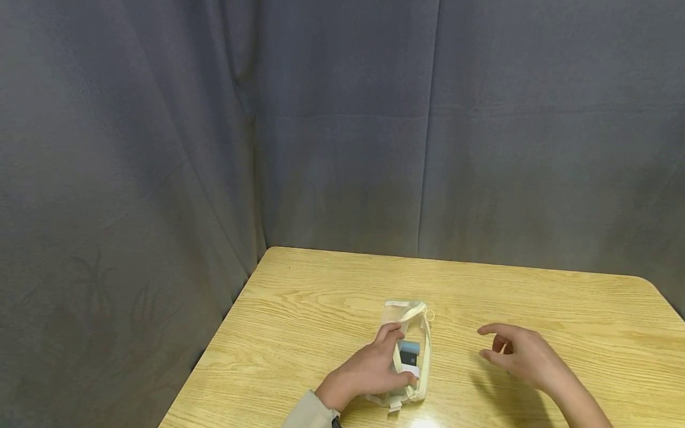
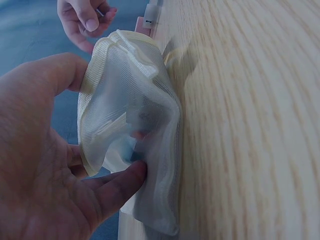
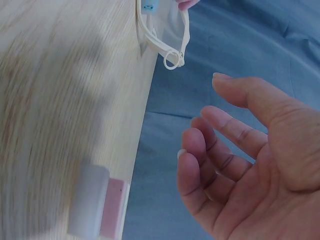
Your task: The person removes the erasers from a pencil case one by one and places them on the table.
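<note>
A cream mesh zip pouch (image 1: 427,362) lies on the table with its zipper undone. A blue item (image 1: 409,347), a black item (image 1: 408,359) and a white item (image 1: 411,370) show through its mouth. My left hand (image 1: 369,365) holds the pouch, thumb at the near end and fingers at the far part of the rim. In the left wrist view, the thumb bears on the pouch's edge and a fingertip on the mesh (image 2: 165,130). To the right, apart from the pouch, my right hand (image 1: 521,353) hovers over the table with loosely bent fingers, holding nothing.
In the right wrist view, a white block-like piece (image 3: 89,202) and a pink one (image 3: 114,207) lie side by side on the tabletop. A ring pull (image 3: 171,60) hangs at the pouch's zipper end. Grey-blue curtains (image 1: 342,148) stand behind and left of the wooden table (image 1: 299,309).
</note>
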The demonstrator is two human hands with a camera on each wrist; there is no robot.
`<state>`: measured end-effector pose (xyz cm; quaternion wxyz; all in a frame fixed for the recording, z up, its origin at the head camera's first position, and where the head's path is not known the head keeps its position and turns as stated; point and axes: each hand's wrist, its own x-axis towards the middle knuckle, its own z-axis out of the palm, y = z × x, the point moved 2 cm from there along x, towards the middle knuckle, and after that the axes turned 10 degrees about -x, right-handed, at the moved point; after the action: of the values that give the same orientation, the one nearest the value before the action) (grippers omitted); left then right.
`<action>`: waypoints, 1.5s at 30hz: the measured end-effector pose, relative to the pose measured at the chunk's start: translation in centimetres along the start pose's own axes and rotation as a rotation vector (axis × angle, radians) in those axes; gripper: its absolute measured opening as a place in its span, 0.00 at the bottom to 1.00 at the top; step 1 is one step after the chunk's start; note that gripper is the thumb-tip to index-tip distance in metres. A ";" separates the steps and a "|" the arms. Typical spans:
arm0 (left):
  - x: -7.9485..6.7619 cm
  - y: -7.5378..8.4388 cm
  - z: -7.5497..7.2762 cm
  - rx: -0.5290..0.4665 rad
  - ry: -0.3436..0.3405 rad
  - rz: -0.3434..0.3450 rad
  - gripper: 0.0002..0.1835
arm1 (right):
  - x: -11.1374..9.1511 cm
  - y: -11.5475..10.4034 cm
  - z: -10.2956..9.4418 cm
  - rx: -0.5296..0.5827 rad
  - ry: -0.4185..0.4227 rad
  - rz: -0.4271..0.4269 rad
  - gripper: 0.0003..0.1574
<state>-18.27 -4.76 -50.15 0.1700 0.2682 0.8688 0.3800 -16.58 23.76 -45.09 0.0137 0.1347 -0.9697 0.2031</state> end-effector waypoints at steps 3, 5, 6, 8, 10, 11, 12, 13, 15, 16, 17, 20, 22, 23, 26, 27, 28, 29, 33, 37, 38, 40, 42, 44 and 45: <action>0.0 -0.1 0.0 0.000 0.000 -0.004 0.44 | 0.3 -0.3 0.3 0.013 -0.005 0.000 0.24; 0.0 -0.1 0.0 0.001 0.001 -0.003 0.44 | 0.6 -0.5 0.5 0.021 -0.003 -0.004 0.24; 0.0 -0.1 0.0 0.002 0.001 -0.004 0.44 | 0.7 -0.6 0.6 0.029 -0.001 -0.005 0.24; 0.1 -0.1 0.0 0.001 0.001 -0.003 0.44 | 0.9 -0.8 0.9 0.038 0.003 -0.011 0.23; 0.0 -0.1 0.0 0.000 0.000 -0.003 0.44 | 1.0 -0.9 1.2 0.049 0.002 -0.019 0.23; 0.0 -0.1 0.0 -0.002 0.000 -0.006 0.44 | 1.1 -1.0 1.3 0.055 0.000 -0.021 0.23; 0.0 -0.1 0.0 -0.003 0.000 -0.007 0.44 | 1.2 -1.1 1.5 0.061 -0.001 -0.021 0.23; 0.0 -0.1 0.0 -0.003 0.000 -0.007 0.44 | 1.3 -1.2 1.6 0.062 -0.002 -0.022 0.23; 0.0 -0.2 0.1 -0.003 0.001 -0.008 0.44 | 1.5 -1.4 1.9 0.066 -0.003 -0.024 0.22; 0.1 -0.2 0.1 -0.004 0.003 -0.009 0.44 | 1.6 -1.5 2.0 0.064 -0.001 -0.025 0.22; 0.1 -0.2 0.1 -0.003 0.004 -0.009 0.44 | 1.7 -1.6 2.1 0.065 0.001 -0.025 0.22; 0.1 -0.2 0.1 -0.002 0.011 -0.014 0.44 | 2.0 -1.8 2.4 0.063 0.010 -0.033 0.22; 0.1 -0.2 0.1 -0.002 0.013 -0.018 0.45 | 2.1 -2.0 2.6 0.067 0.010 -0.036 0.22; 0.1 -0.2 0.0 -0.003 0.013 -0.021 0.45 | 2.2 -2.0 2.7 0.070 0.010 -0.036 0.22; 0.1 -0.1 0.0 -0.008 0.009 -0.027 0.45 | 2.4 -2.1 3.0 0.080 0.008 -0.035 0.22; 0.1 -0.1 0.0 -0.008 0.009 -0.028 0.45 | 2.4 -2.2 3.1 0.087 0.005 -0.033 0.22; 0.1 -0.1 0.0 -0.008 0.008 -0.029 0.45 | 2.5 -2.2 3.2 0.091 0.002 -0.032 0.22; 0.1 -0.1 0.0 -0.007 0.007 -0.031 0.45 | 2.6 -2.3 3.3 0.093 0.001 -0.033 0.22; 0.1 -0.1 0.0 0.003 0.007 -0.033 0.45 | 2.8 -2.5 3.6 0.098 -0.005 -0.032 0.22; 0.1 -0.2 0.0 0.004 0.010 -0.034 0.44 | 3.0 -2.7 4.0 0.102 -0.011 -0.045 0.23; 0.1 -0.2 0.0 0.003 0.011 -0.034 0.44 | 3.1 -2.8 4.1 0.105 -0.013 -0.052 0.23; 0.1 -0.1 0.0 0.002 0.013 -0.034 0.44 | 3.2 -2.8 4.3 0.111 -0.015 -0.065 0.24; 0.1 -0.1 0.0 0.002 0.012 -0.035 0.44 | 3.3 -2.9 4.5 0.119 -0.017 -0.076 0.24; 0.1 -0.1 0.0 0.004 0.011 -0.035 0.44 | 3.5 -2.9 4.8 0.123 -0.018 -0.083 0.23; 0.1 -0.1 0.0 0.006 0.011 -0.034 0.44 | 3.5 -3.0 4.9 0.126 -0.018 -0.087 0.23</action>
<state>-18.38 -4.80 -50.22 0.1708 0.2517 0.8754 0.3758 -19.06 18.29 -48.12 0.0054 0.1793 -0.9483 0.2617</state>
